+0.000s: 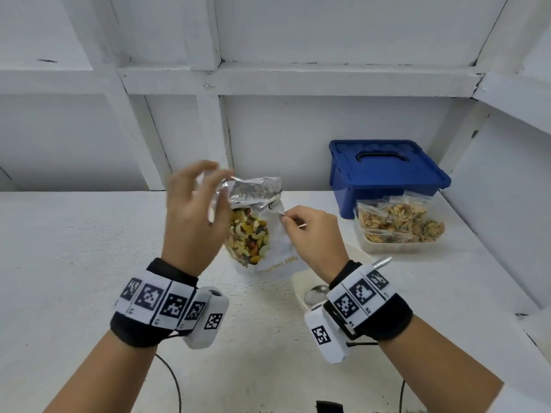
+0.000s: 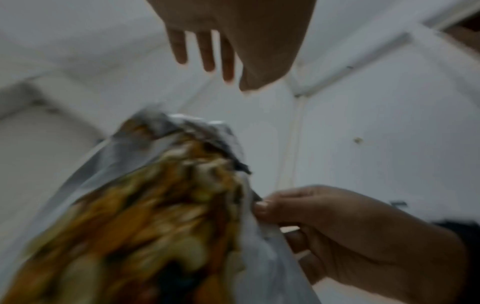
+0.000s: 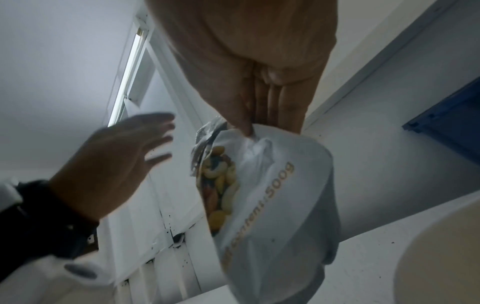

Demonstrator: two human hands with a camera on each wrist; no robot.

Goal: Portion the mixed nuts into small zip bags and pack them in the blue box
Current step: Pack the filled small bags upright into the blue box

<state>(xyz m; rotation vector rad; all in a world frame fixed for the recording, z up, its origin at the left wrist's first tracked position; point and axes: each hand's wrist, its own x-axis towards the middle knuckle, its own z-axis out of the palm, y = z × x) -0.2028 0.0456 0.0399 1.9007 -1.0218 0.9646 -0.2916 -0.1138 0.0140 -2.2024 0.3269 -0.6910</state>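
**Soft pouch, pinched at its mouth**

Nut pouch (image 1: 256, 231) upright on the tabletop (image 1: 89, 248), pinched at its top right corner by the right hand (image 1: 313, 234). Left hand (image 1: 190, 216) spread wide beside the foil mouth, holding nothing. Probably floppy, slippery, bottom-heavy; best gripped at both upper edges. Blue box (image 1: 384, 174) lidded, behind filled zip bags (image 1: 399, 222).

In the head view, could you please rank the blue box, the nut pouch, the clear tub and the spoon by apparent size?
1. blue box
2. nut pouch and clear tub: similar, unsure
3. spoon, partly hidden by the right wrist
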